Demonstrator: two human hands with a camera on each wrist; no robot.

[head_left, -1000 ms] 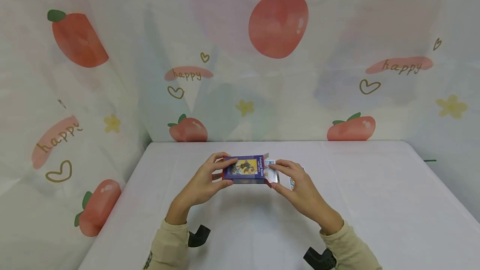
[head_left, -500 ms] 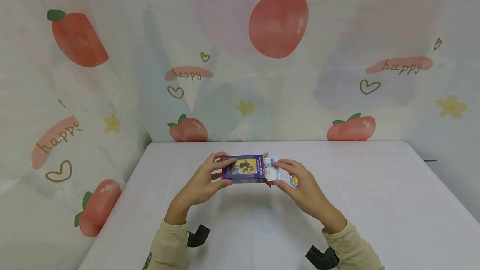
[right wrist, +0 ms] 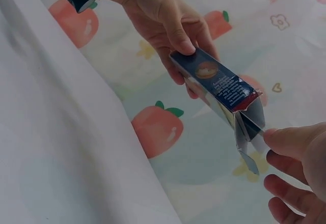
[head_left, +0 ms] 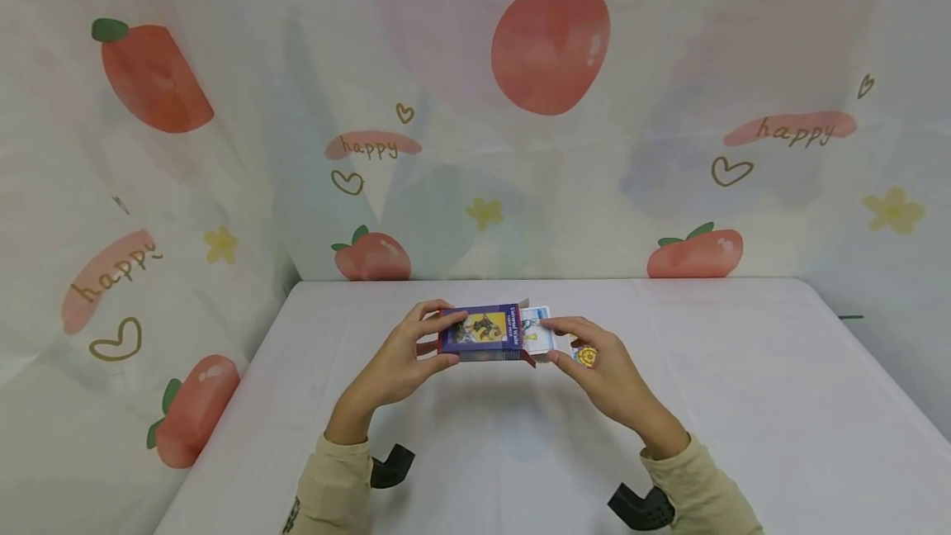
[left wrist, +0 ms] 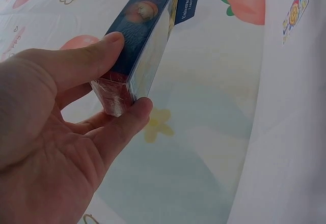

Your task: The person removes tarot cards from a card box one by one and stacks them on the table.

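Observation:
My left hand (head_left: 401, 357) grips the closed end of a blue tarot card box (head_left: 483, 333), thumb on its near side and fingers over the top. The box is held level above the table, its flaps open to the right. A stack of tarot cards (head_left: 537, 337) sticks partway out of that end. My right hand (head_left: 605, 363) pinches the stack's outer end between thumb and fingers. In the right wrist view the stack (right wrist: 249, 127) shows dark between the flaps. Beyond the right hand a loose tarot card (head_left: 586, 355) lies on the table, partly hidden.
A white cloth covers the table (head_left: 475, 452). Behind and to the left hangs a curtain (head_left: 594, 172) printed with peaches, hearts and flowers. Black wrist mounts (head_left: 392, 466) stick out below both sleeves.
My right hand has moved slightly right, drawing the card stack farther out of the box. More of the loose card shows. The left hand and box have stayed nearly still.

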